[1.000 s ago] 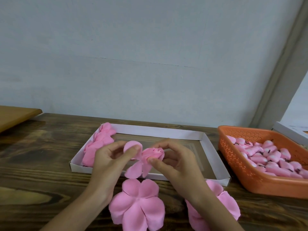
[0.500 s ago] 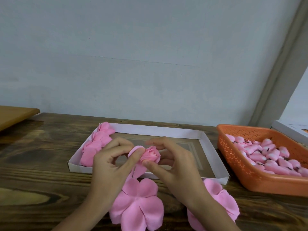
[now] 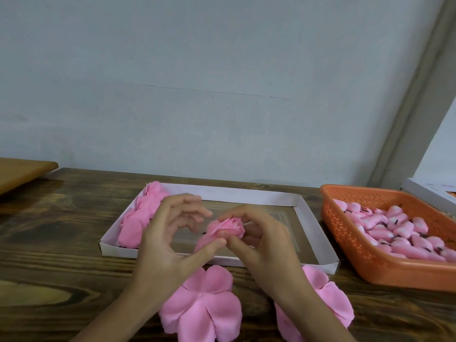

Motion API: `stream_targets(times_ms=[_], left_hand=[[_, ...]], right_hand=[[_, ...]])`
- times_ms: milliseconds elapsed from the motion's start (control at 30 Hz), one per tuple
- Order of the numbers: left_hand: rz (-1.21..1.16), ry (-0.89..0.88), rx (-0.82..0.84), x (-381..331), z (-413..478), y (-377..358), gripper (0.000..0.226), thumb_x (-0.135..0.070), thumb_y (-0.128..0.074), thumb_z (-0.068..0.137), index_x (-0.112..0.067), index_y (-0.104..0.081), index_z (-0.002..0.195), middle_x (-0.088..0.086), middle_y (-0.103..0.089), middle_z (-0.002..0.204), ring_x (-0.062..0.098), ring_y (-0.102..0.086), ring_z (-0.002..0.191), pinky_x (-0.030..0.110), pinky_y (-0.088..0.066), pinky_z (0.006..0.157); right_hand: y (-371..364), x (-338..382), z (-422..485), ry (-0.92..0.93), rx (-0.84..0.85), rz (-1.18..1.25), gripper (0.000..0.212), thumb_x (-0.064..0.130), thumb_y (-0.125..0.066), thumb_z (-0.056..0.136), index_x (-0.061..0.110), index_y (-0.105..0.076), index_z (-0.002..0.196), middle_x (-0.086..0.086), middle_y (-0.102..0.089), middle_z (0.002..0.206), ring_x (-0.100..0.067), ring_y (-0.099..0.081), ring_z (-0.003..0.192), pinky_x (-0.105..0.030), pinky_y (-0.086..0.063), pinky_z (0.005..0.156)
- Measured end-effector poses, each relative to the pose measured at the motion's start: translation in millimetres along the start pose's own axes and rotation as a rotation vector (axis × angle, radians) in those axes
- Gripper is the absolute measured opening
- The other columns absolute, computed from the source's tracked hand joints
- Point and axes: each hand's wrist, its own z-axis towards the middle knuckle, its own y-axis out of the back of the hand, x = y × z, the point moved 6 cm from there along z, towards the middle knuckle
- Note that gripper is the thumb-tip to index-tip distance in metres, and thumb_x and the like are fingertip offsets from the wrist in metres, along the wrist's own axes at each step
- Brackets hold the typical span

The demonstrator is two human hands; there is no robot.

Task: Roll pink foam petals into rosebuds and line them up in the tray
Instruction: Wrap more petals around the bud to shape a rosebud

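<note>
Rosebud (image 3: 228, 227) between your 2 hands, over the tray (image 3: 246, 193).
Right hand (image 3: 266, 245) pinches it; left hand (image 3: 167, 238) thumbs its tail, fingers loose, nearer the finished row (image 3: 140, 218).

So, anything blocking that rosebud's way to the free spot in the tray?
Nothing visible. The right hand holds the rosebud, the left hand touching it, over the bare middle of the tray; finished rosebuds fill only its left end.
</note>
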Motion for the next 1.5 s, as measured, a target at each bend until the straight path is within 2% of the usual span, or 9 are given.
stream_targets(times_ms=[67, 133, 300, 400, 533, 700, 833, 1100, 1500], left_hand=[[0.038, 0.077, 0.027, 7.9, 3.9, 2.4, 0.069, -0.039, -0.092, 0.062, -0.029, -0.060, 0.123, 0.000, -0.068, 0.108, 0.025, -0.068, 0.095, 0.030, -0.059, 0.081], [0.068, 0.170, 0.065, 16.0, 6.3, 4.5, 0.058, -0.037, -0.091, 0.061, -0.030, -0.066, 0.112, 0.000, -0.071, 0.099, 0.023, -0.070, 0.088, 0.034, -0.061, 0.077], [0.061, 0.224, 0.047, 21.8, 8.4, 7.7, 0.028, -0.002, -0.092, 0.071, -0.023, -0.077, 0.082, 0.004, -0.077, 0.082, 0.021, -0.073, 0.076, 0.030, -0.059, 0.068], [-0.010, 0.274, -0.008, 23.1, 6.3, 11.0, 0.023, -0.017, -0.086, 0.072, -0.024, -0.080, 0.092, 0.004, -0.079, 0.091, 0.022, -0.075, 0.083, 0.032, -0.062, 0.071], [-0.078, 0.269, -0.017, 18.7, 6.6, 10.4, 0.031, -0.014, -0.083, 0.076, -0.019, -0.077, 0.106, 0.008, -0.078, 0.088, 0.024, -0.074, 0.075, 0.032, -0.062, 0.066], [-0.068, 0.281, 0.022, 18.8, 6.0, 8.6, 0.032, -0.022, -0.086, 0.067, -0.025, -0.082, 0.099, 0.002, -0.080, 0.094, 0.016, -0.077, 0.085, 0.025, -0.062, 0.074], [-0.056, 0.239, -0.023, 19.8, 3.6, 6.1, 0.007, -0.026, -0.080, 0.076, -0.022, -0.081, 0.081, 0.007, -0.076, 0.073, 0.013, -0.070, 0.065, 0.020, -0.056, 0.061], [-0.054, 0.215, -0.198, 24.0, -0.2, 16.3, 0.007, -0.030, -0.077, 0.081, -0.023, -0.080, 0.079, 0.003, -0.077, 0.080, 0.012, -0.071, 0.076, 0.015, -0.052, 0.070], [0.093, -0.028, -0.129, -2.5, -4.7, 1.3, 0.011, -0.028, -0.080, 0.086, -0.023, -0.080, 0.095, -0.006, -0.076, 0.087, 0.020, -0.072, 0.082, 0.022, -0.057, 0.071]], right_hand=[[4.4, -2.6, 1.5, -0.045, -0.007, 0.054, 0.023, 0.001, -0.077, 0.088, 0.022, -0.074, 0.097, 0.005, -0.076, 0.092, -0.019, -0.076, 0.084, -0.039, -0.063, 0.077], [9.0, -3.9, 3.2, -0.075, -0.024, 0.085, 0.018, 0.001, -0.077, 0.088, 0.017, -0.074, 0.096, 0.003, -0.076, 0.088, -0.019, -0.075, 0.079, -0.042, -0.064, 0.076], [13.7, -10.5, 5.1, -0.129, -0.059, 0.129, 0.016, 0.000, -0.076, 0.089, 0.015, -0.075, 0.094, -0.009, -0.075, 0.088, -0.025, -0.074, 0.078, -0.048, -0.063, 0.076], [11.8, -14.5, 4.9, -0.158, -0.055, 0.129, 0.016, 0.002, -0.077, 0.089, 0.017, -0.075, 0.094, -0.010, -0.074, 0.088, -0.026, -0.074, 0.079, -0.043, -0.064, 0.075], [11.7, -19.0, 4.4, -0.204, -0.054, 0.167, 0.014, 0.001, -0.075, 0.090, 0.014, -0.075, 0.096, -0.006, -0.077, 0.088, -0.022, -0.075, 0.079, -0.033, -0.065, 0.074], [11.6, -21.2, 3.7, -0.239, -0.053, 0.222, 0.014, 0.000, -0.074, 0.091, 0.013, -0.076, 0.096, -0.005, -0.078, 0.087, -0.020, -0.076, 0.079, -0.026, -0.062, 0.068], [10.2, -19.9, 4.6, -0.211, -0.036, 0.172, 0.014, 0.001, -0.075, 0.090, 0.014, -0.075, 0.093, -0.002, -0.077, 0.086, -0.021, -0.075, 0.079, -0.034, -0.065, 0.073], [0.1, -9.2, 1.3, -0.134, 0.030, 0.104, 0.015, 0.005, -0.079, 0.088, 0.015, -0.074, 0.097, 0.003, -0.076, 0.090, -0.023, -0.076, 0.081, -0.049, -0.062, 0.078], [-9.5, -1.7, -5.3, -0.031, -0.055, -0.079, 0.025, 0.008, -0.081, 0.083, 0.030, -0.073, 0.092, 0.008, -0.073, 0.091, -0.016, -0.073, 0.079, -0.034, -0.061, 0.068]])
